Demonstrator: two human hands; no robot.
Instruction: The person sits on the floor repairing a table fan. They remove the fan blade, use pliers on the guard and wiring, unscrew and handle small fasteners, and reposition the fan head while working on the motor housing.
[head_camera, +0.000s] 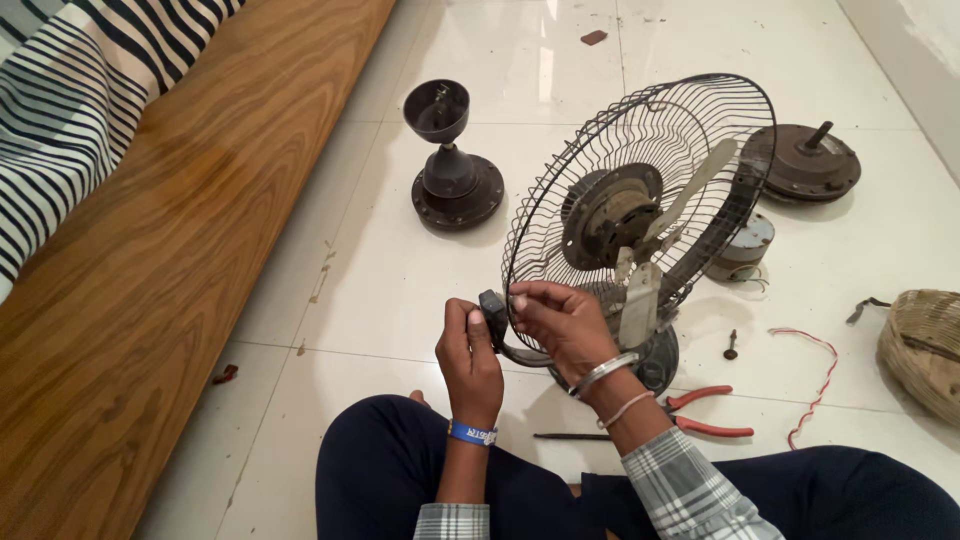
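Note:
I sit on a white tiled floor with a table fan in front of my knees. Its wire guard (640, 130) stands upright around a dark motor (610, 215), with a pale blade (690, 190) inside. My left hand (468, 355) and my right hand (560, 325) meet at the guard's lower left rim. Together they grip a small black part (492, 312) there. The fan's round base (660, 360) is partly hidden behind my right wrist.
Red-handled pliers (705, 412) and a thin dark rod (570, 436) lie by my right knee. A screw (731, 345), red-white wire (815, 385), two dark fan motors (452, 180) (805, 162), a small cylindrical part (742, 248) and a woven basket (925, 345) surround me. A wooden bed frame (170, 250) runs along the left.

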